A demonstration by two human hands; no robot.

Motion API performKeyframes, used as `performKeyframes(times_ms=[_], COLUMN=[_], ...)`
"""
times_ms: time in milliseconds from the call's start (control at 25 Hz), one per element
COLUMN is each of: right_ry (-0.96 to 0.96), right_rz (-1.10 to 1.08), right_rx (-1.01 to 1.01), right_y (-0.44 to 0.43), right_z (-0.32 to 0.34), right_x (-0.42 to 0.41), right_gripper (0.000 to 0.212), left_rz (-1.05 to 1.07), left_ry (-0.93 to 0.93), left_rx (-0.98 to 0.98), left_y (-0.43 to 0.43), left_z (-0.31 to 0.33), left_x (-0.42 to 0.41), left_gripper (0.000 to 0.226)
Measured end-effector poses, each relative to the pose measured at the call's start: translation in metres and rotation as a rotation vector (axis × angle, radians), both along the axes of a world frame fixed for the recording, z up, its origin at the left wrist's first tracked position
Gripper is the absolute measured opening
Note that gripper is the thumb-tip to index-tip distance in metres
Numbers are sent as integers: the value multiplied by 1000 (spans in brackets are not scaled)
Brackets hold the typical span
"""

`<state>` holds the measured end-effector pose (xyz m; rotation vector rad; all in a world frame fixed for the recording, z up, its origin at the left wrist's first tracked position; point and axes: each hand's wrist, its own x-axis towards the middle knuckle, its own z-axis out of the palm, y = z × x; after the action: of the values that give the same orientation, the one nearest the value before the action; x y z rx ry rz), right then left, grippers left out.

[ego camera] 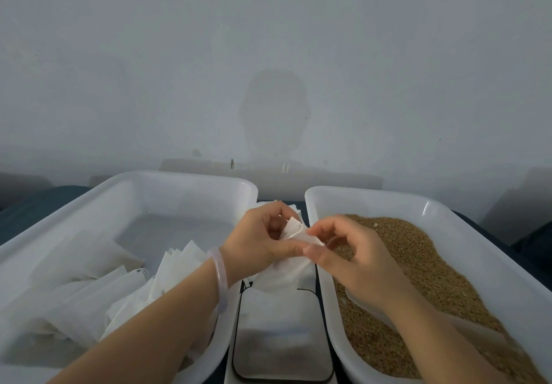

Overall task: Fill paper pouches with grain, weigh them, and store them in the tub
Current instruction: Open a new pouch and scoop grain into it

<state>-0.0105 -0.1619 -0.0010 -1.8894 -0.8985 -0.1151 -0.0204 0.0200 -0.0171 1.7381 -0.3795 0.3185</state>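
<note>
A white paper pouch [291, 259] hangs in the air above the scale [282, 345], between the two tubs. My left hand [257, 243] grips its top from the left, and my right hand [349, 252] pinches the top edge from the right. The white tub [185, 179] on the left holds several white pouches [98, 291], piled along its near side. A second white tub [373, 195] on the right is filled with brown grain [418, 264]. A translucent scoop [466, 328] lies in the grain, partly under my right forearm.
A stack of flat pouches [294, 206] lies between the tubs behind my hands. A pale wall stands close behind the dark table [35, 207]. I wear a pale bangle [219, 276] on my left wrist.
</note>
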Motion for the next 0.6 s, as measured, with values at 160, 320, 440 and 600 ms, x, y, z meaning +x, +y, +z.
performKeyframes(times_ms=[160,320,440,600], right_ry=[41,-28,-17,-37], right_rz=[-15,-106,-85,20], right_rx=[3,-20,33,-116], right_y=[5,5,2,0], right_z=[-3,-5,-3,-4], right_x=[1,5,8,3], right_gripper=[18,9,11,28], left_rz=[55,96,98,74], left_ry=[-30,-45,-48,-76], left_rx=[114,304,304,183], left_y=[0,2,3,4], left_z=[-3,-1,1,2], left_x=[1,0,0,-2], left_gripper=[37,24,32,43])
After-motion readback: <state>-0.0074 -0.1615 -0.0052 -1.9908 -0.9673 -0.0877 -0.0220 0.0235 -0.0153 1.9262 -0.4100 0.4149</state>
